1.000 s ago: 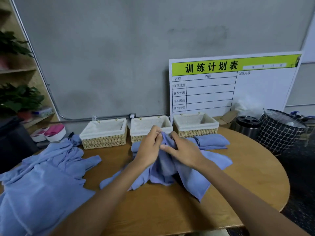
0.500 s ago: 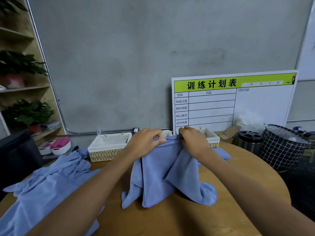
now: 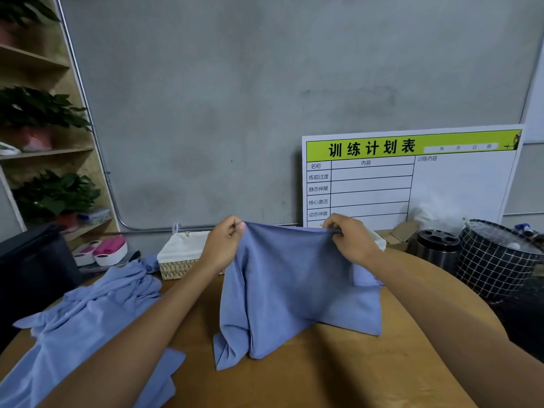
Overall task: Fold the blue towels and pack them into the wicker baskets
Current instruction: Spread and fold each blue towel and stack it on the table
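Towel (image 3: 297, 290) hangs by its top edge over the middle of the table (image 3: 338, 378), lower part bunched and resting on the wood. Top edge sags a little between the two grips, nearly taut.

Left hand (image 3: 223, 248) pinches the left end of that edge, fingers closed on the cloth. Right hand (image 3: 350, 240) pinches the right end, closed likewise. Towel drops straight below and between both hands.

Step in hand, as I read it: spreading the towel before folding. Best done by drawing the hands further apart until the edge runs straight, then lifting so the bunched bottom-left corner falls free (it looks twisted), then laying it flat.

Basket (image 3: 184, 256) sits at the table's far edge, behind the left hand; another basket's liner (image 3: 378, 241) peeks past the right wrist. Loose towels (image 3: 88, 319) lie heaped along the left edge.
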A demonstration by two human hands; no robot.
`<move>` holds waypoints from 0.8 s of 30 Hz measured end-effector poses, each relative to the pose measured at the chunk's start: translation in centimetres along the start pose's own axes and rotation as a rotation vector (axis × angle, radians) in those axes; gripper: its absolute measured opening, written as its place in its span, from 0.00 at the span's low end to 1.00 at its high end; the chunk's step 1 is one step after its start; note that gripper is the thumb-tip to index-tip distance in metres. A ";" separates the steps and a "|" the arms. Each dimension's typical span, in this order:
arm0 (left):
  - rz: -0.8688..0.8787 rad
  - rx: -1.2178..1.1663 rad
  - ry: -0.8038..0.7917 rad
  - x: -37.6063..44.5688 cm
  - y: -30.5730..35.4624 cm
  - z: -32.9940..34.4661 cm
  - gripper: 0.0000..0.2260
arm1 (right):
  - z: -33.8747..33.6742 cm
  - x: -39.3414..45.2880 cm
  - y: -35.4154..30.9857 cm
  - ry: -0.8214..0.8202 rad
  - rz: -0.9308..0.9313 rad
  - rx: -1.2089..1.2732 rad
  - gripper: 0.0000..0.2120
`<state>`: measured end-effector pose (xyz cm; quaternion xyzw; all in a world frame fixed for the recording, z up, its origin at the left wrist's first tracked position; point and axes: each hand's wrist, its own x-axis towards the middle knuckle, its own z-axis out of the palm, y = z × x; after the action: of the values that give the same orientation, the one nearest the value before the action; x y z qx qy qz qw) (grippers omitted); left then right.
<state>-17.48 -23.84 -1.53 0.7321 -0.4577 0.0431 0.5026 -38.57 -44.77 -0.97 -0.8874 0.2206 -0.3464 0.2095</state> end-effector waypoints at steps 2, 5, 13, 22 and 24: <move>-0.021 -0.045 0.005 0.4 0.3 0.2 0.12 | -0.2 -0.4 -0.4 -0.028 0.029 0.109 0.21; -0.040 -0.071 0.023 0.6 0.2 0.4 0.12 | -0.1 -0.6 -0.1 -0.010 0.066 0.181 0.19; 0.162 0.202 -0.182 -0.1 -0.6 -1.3 0.11 | -0.2 -1.4 1.4 -0.004 0.037 0.115 0.10; 0.098 0.640 -0.252 -1.7 -6.8 -2.7 0.07 | -1.9 -0.6 2.2 0.161 0.046 -0.003 0.10; 0.015 0.608 -0.198 -1.8 -8.0 -3.7 0.09 | -2.6 -0.2 2.6 0.201 0.077 -0.063 0.10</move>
<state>-11.35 -19.23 -6.17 0.8460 -0.4758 0.1102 0.2137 -41.22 -47.32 -0.66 -0.8451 0.2852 -0.4184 0.1715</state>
